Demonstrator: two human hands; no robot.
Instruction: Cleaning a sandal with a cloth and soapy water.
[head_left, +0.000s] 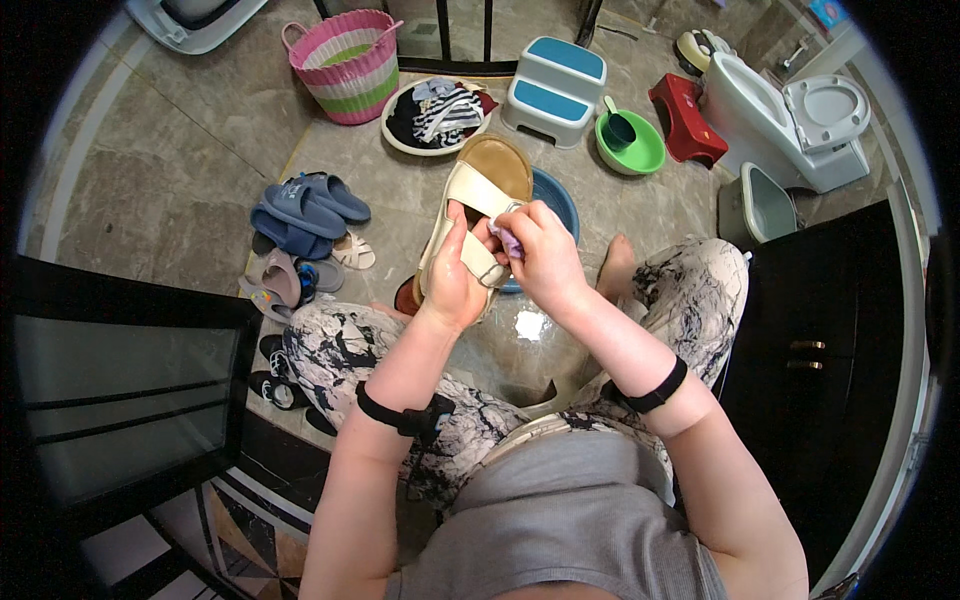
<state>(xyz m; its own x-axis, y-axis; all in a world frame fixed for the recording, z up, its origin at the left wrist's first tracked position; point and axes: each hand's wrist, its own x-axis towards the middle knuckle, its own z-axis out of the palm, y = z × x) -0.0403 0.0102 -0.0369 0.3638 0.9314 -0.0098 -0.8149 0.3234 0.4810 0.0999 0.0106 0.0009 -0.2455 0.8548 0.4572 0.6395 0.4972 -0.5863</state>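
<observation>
A cream two-strap sandal (480, 196) with a tan footbed is held in front of me, toe pointing away. My left hand (459, 283) grips it, the thumb lying along its side and the fingers reaching in under the straps. Pinched in my right hand (541, 255) is a small light purple cloth (508, 238), pressed at the edge of the sandal by the upper strap's buckle. The lower strap's metal buckle (493, 277) shows below. Behind the sandal and my right hand, a blue basin (556, 201) on the floor is partly hidden.
Several slippers (304, 210) and other shoes lie at the left. Farther back are a striped basket (346, 71), a white basin (390, 133) of clothes, a step stool (555, 94), a green basin (637, 156) and a red stool (686, 120). A black cabinet (817, 300) borders the right.
</observation>
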